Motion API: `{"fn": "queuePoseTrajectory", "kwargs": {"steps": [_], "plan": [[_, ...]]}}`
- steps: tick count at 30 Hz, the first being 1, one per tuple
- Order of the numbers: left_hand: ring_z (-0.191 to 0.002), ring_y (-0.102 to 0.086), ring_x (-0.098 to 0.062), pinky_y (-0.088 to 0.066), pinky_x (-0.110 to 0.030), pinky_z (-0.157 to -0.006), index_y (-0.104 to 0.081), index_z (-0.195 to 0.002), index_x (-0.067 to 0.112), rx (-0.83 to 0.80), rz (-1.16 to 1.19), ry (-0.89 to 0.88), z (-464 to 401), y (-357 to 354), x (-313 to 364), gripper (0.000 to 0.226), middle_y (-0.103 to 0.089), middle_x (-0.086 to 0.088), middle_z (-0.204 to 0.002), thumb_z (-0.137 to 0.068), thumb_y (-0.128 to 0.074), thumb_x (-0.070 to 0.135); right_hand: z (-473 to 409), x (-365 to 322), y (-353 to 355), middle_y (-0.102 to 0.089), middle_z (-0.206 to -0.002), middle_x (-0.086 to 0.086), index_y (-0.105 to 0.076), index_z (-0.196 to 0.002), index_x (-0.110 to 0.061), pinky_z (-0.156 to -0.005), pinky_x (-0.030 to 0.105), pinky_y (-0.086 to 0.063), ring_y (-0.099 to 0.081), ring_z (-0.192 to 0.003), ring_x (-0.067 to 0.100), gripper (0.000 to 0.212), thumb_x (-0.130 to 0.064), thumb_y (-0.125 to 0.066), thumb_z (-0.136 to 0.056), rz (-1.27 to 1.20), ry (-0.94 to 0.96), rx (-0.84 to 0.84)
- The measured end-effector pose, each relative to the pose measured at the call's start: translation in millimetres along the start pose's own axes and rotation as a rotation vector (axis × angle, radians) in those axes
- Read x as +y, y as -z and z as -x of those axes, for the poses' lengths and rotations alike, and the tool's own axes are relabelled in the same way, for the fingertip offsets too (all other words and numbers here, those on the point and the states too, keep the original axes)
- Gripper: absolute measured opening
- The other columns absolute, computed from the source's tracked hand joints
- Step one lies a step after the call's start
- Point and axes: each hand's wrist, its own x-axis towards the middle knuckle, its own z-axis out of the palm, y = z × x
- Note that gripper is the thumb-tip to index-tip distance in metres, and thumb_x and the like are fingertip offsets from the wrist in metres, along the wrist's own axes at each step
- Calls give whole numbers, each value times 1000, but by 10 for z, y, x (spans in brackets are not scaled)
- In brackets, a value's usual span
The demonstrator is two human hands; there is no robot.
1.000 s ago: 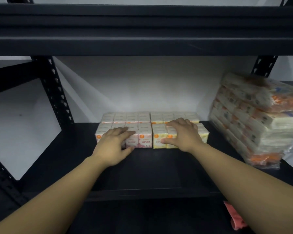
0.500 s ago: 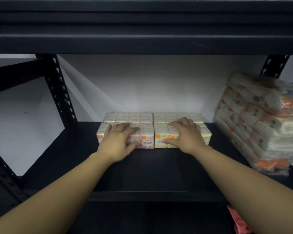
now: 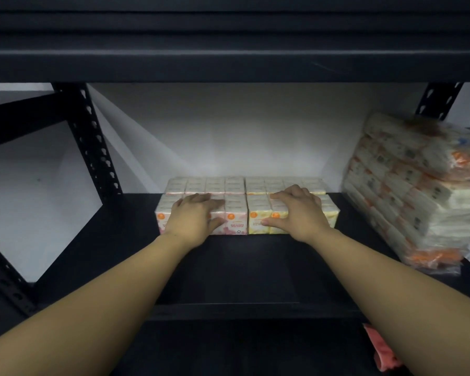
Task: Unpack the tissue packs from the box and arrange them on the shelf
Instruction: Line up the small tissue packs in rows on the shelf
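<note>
Remaining flat on packs (image 3: 235, 213): both hands, unmoved.

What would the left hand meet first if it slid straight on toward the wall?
Probably the back row of pink tissue packs, right behind the front pack under the left hand; depth is unclear.

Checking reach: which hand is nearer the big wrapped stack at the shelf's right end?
Right. The right hand rests on the yellow packs, closer to the stack; the left hand lies farther away.
</note>
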Motion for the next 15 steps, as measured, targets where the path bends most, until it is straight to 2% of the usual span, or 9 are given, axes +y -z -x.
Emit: {"fn": "queuePoseTrajectory", "kwargs": {"steps": [8,12,15], "plan": [[-149,-32,-25,-24,-50,-120,-49,-148,46,1,-4,7,16,16,35,54,-42,4,-161,-97,-59,60,4,-30,2,-47,-142,-5,-48,-150,-37,-118,43,-25,-40,-134,21,83,-79,-65,-80,61,3,-11],[-156,-20,-28,-10,-55,-127,-39,-156,41,-38,38,-29,139,50,49,68,-29,-3,-169,-95,-60,60,86,-87,42,-45,-152,-3,-45,-153,-35,-124,46,-20,-37,-142,22,88,-80,-63,-80,62,-1,-23],[-159,-14,-24,-2,-56,-128,-37,-158,34,49,131,-94,447,78,83,70,-25,-5,-170,-96,-61,56,388,-180,31,-41,-163,-2,-49,-153,-29,-128,47,-15,-30,-153,20,76,-67,-65,-89,-49,69,98]]}}
